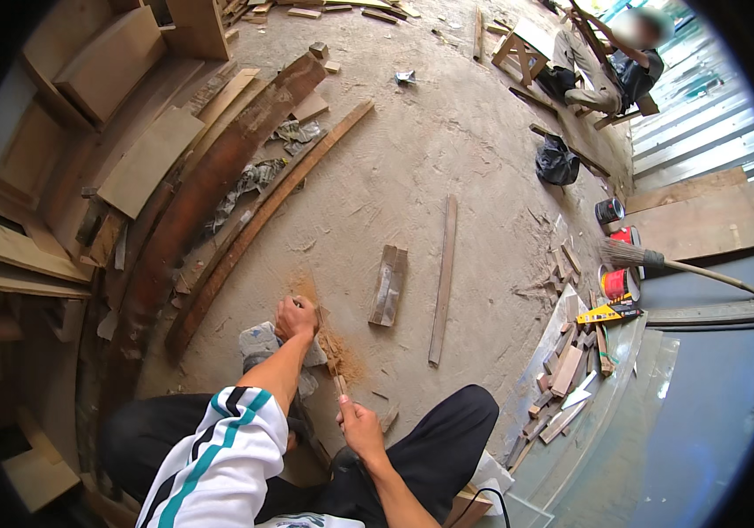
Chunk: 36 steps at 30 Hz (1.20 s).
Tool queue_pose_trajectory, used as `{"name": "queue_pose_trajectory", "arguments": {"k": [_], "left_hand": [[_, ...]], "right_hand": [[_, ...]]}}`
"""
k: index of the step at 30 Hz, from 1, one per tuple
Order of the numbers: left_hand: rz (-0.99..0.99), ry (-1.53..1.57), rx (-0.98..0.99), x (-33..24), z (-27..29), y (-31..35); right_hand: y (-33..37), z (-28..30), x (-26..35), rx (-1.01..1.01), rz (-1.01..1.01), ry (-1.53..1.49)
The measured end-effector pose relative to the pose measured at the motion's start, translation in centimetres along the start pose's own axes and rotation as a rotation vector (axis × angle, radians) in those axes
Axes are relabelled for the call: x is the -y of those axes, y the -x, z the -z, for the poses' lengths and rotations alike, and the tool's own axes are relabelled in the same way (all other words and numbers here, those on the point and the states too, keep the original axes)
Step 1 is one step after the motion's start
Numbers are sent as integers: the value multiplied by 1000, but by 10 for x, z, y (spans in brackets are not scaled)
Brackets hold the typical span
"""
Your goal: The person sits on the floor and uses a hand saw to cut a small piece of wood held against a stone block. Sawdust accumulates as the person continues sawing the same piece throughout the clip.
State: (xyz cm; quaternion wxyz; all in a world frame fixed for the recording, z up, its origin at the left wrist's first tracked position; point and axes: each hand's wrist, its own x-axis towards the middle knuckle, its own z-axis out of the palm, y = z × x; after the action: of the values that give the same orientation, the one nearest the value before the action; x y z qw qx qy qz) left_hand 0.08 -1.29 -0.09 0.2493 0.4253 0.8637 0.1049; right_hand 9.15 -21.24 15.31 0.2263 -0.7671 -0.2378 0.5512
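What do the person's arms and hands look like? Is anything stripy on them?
Yes! The left arm wears a white sleeve with black and teal stripes running along it. Past the cuff, the left forearm is bare, and so is the right forearm; its sleeve isn't in view. The left grip and right grip are ordinary hands without gloves.

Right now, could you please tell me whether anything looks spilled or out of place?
Yes: loose sawdust lies scattered on the floor beside the left hand, and wooden offcuts lie jumbled at the right, pointing different ways. Both look untidy against the barer floor between them.
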Motion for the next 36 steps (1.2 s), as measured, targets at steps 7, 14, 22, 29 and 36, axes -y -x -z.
{"name": "queue_pose_trajectory", "arguments": {"k": [7,14,22,29,36], "left_hand": [[21,-40,-5,5,-5,-1],[30,-40,-21,5,-5,0],[40,-73,-94,12,-10,-10],[15,-51,-69,0,-4,-5],[20,-65,-102,4,-4,-7]], "right_hand": [[-30,-21,-16,-71,62,17],[38,1,-40,-40,-36,28],[-21,-22,-18,-30,67,56],[-3,-4,-23,-22,-8,37],[4,-12,-31,-21,44,6]]}}
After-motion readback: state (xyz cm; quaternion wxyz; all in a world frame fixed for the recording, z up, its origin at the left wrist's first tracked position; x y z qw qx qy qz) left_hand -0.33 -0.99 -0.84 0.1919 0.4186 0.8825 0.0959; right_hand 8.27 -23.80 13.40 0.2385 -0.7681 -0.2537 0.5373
